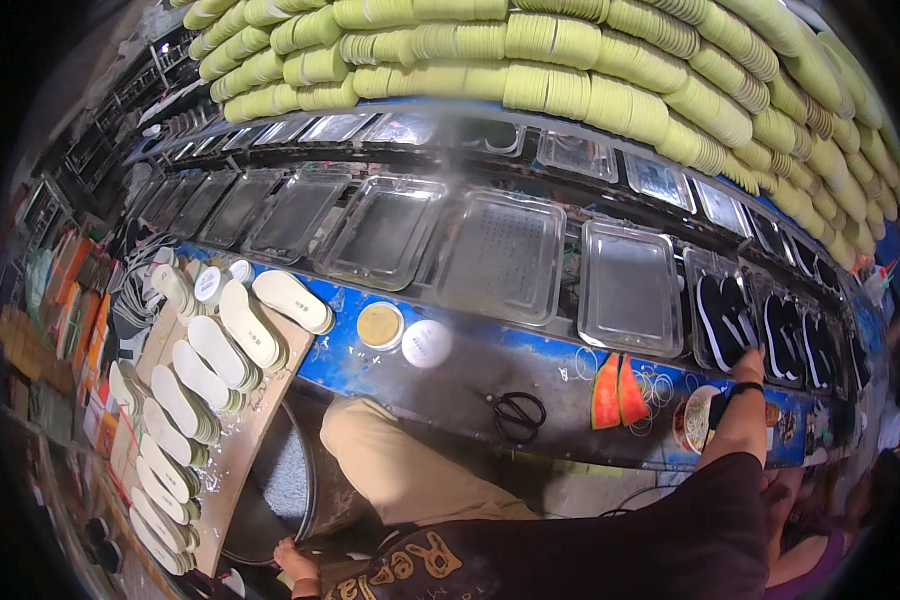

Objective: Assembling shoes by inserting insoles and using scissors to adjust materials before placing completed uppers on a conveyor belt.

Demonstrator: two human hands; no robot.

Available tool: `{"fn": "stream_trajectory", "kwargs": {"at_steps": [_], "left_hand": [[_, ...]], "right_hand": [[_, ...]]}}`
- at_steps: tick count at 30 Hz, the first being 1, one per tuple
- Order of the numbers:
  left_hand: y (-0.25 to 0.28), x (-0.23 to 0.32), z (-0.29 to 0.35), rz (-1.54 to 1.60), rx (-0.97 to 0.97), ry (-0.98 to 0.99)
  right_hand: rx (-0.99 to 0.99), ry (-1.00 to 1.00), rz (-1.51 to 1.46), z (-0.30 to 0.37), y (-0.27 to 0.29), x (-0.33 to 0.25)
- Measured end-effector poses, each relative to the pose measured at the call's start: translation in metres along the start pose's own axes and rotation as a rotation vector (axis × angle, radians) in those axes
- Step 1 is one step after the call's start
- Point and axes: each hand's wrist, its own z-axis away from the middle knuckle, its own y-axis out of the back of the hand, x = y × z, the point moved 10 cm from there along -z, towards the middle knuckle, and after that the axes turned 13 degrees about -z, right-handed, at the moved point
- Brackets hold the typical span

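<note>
Black fabric shoes with white soles [725,318] lie as a pair in a clear-looking tray [712,264] toward the right end of the row, and the right hand [749,364], a dark band around its wrist, reaches to their near end. Its fingers are at the shoes, but mostly hidden, so whether they grasp or merely touch cannot be told. More shoes [783,338] of the same kind lie just beside, farther right. Low at the lower edge, the left hand [296,562] is near the rim of a dark round tub [308,480], fingers bent (clenched or loose, I cannot tell). Left of the tub, cream insoles [210,350] sit in overlapping piles on a wooden board [242,445] strewn with pale scraps. On the blue bench [338,362] are a round tin [380,326] of yellowish stuff, a white disc [427,343], black-handled scissors [518,416] and two red wedges [606,394]. Yellow-green stacks [550,88] line the far side.
</note>
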Motion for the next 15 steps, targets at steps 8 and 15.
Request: {"fn": "stream_trajectory", "kwargs": {"at_steps": [8,15], "left_hand": [[-0.005,-0.002,-0.001,-0.027,0.004,0.021],[0.016,0.010,-0.001,-0.069,0.064,0.026]], "right_hand": [[-0.200,0.085,-0.124,-0.020,-0.019,-0.032],[0.084,0.523,-0.411,0.077,0.055,-0.262]]}}
